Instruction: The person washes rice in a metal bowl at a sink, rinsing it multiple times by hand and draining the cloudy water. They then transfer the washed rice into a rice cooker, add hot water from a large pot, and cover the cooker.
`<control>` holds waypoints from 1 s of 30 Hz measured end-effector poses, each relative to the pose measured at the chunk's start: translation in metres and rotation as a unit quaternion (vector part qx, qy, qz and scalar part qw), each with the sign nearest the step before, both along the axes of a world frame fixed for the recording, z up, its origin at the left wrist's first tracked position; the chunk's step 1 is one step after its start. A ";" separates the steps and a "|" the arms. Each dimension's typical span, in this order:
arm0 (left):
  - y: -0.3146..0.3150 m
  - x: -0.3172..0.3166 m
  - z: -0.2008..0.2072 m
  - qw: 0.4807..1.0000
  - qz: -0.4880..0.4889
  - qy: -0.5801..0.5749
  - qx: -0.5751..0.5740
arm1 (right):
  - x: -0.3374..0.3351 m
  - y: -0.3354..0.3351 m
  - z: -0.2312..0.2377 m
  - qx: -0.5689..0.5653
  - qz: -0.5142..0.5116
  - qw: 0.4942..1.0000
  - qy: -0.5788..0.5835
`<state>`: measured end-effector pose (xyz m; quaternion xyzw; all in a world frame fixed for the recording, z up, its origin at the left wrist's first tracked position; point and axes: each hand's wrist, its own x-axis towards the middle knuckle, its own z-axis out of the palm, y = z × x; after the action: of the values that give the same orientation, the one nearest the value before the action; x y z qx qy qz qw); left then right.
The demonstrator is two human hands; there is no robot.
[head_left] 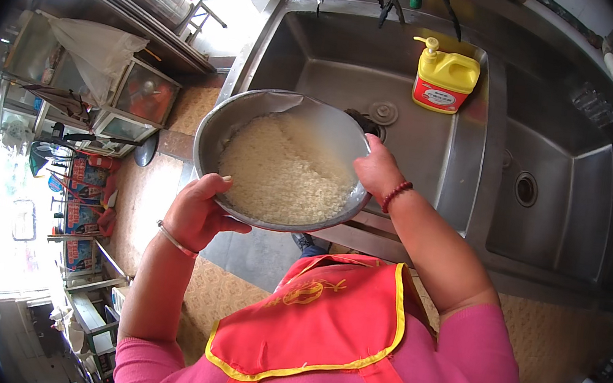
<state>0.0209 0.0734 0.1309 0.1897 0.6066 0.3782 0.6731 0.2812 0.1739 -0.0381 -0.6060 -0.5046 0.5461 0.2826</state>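
Note:
Between my hands is a wide metal bowl, held over the near left edge of the sink. White rice in cloudy water fills much of it, the grains heaped toward the near right side. My left hand grips the rim at the near left, thumb over the edge and fingers beneath. At the right side, my right hand is closed on the rim; its fingers under the bowl are hidden. The bowl covers part of the sink basin and drain.
A steel sink basin lies beyond the bowl, with a drain strainer in it. A yellow pump jug stands at its far right. Farther right is a second basin. Glass-fronted cabinets and shelves line the left.

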 end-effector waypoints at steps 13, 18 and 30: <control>0.005 0.001 0.002 1.000 -0.012 0.012 0.003 | 0.001 0.001 0.001 -0.025 0.013 1.000 -0.001; 0.009 -0.002 -0.001 1.000 -0.024 0.020 -0.003 | 0.001 -0.001 0.004 -0.032 0.004 0.999 0.008; 0.013 0.002 0.003 0.998 -0.026 0.046 -0.015 | 0.002 -0.004 -0.002 -0.014 -0.024 0.999 0.028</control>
<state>0.0225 0.0866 0.1343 0.2128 0.6374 0.3422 0.6568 0.2829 0.1695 -0.0401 -0.6064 -0.4745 0.5625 0.3011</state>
